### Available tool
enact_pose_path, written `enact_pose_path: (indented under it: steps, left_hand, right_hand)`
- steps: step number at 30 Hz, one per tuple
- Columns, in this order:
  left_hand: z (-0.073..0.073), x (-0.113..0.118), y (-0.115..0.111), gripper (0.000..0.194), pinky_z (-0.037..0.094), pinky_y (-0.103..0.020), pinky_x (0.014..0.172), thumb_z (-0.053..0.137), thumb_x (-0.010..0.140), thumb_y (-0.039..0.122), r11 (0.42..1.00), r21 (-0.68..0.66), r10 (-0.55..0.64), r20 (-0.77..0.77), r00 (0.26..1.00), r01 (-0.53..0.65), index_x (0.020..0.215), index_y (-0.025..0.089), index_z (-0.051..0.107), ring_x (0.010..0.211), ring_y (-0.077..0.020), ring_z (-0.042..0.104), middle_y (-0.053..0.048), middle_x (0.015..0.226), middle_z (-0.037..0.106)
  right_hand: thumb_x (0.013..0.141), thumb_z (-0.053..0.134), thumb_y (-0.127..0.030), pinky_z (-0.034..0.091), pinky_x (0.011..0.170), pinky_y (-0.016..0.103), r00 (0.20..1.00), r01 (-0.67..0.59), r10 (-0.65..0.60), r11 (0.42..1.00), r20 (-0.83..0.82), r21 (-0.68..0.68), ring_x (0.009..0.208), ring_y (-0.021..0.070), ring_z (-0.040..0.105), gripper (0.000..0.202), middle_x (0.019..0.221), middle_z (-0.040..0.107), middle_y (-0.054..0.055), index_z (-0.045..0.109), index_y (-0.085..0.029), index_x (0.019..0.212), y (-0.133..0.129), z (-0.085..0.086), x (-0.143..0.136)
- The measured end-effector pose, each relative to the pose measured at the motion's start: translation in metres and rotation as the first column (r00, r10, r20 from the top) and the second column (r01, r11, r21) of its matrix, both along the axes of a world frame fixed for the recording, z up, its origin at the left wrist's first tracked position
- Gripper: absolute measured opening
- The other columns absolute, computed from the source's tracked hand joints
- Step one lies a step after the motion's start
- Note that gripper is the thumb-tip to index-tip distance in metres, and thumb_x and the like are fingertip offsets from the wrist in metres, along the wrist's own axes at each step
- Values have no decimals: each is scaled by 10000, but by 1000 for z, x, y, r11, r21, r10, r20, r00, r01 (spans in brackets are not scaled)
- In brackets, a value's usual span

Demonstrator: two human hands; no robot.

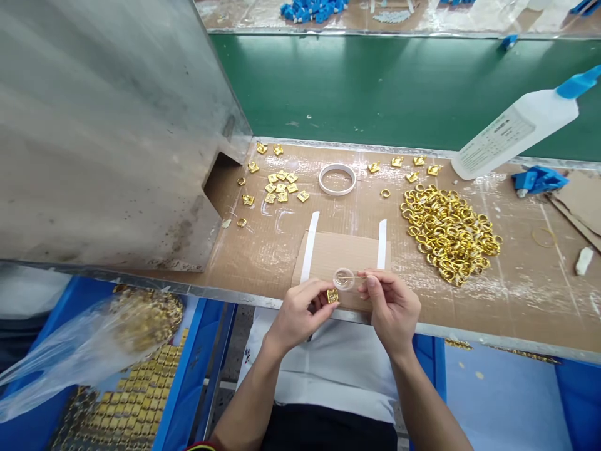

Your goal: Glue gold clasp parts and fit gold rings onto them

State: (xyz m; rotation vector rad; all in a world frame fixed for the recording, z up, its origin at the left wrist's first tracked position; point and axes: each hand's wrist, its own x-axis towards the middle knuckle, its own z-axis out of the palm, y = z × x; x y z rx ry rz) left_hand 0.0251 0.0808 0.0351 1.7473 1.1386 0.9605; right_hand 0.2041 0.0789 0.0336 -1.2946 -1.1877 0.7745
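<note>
Between the thumb and fingers of my left hand (303, 313) is a small square gold piece (332, 295). My right hand (393, 307) pinches a thin stick (355, 277), whose tip is over a small clear round dish (344, 279). The dish sits at the front edge of a cardboard pad (345, 247) held down by two white tape strips. Just beyond the pad lies a white tape ring (337, 180). Several square gold pieces (280, 188) are grouped to its left, and a heap of gold rings (448, 232) lies to the right of the pad.
A metal housing (117, 125) stands at the left. At the back right are a white bottle (516, 131) with a blue cap and a blue clamp (539, 180). Blue trays flank my lap; the left tray (181, 376) holds gold pieces and a plastic bag (94, 332).
</note>
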Motion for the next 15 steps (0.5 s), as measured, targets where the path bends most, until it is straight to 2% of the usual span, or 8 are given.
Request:
enact_pose_path:
  steps: [4,8,15]
  left_hand:
    - [-2,0,0,131,509,-191,516,667,912,196,1000,17,7,9,1000,-7,1038,169,689,599,-112,590,-17,765,657]
    - [-4,-1,-1,139,494,-184,503,669,903,177,1000,16,2,11,1000,-2,1041,165,684,608,-112,592,-28,793,673]
    - [-4,-1,-1,155,491,-183,500,680,890,160,1000,24,1,22,1000,-1,1046,165,678,606,-110,593,-31,811,683]
  right_hand:
    - [982,645,-315,580,461,224,995,21,-21,1000,-102,1,542,134,679,158,810,777,50,707,-193,903,-7,1,-4]
    - [983,641,-261,564,426,212,985,-38,46,998,-167,53,532,131,676,91,849,782,44,704,-214,937,-17,-5,-6]
    - [973,643,-214,573,427,214,982,-147,157,984,-104,100,538,138,688,85,880,787,46,724,-232,956,-20,-8,-6]
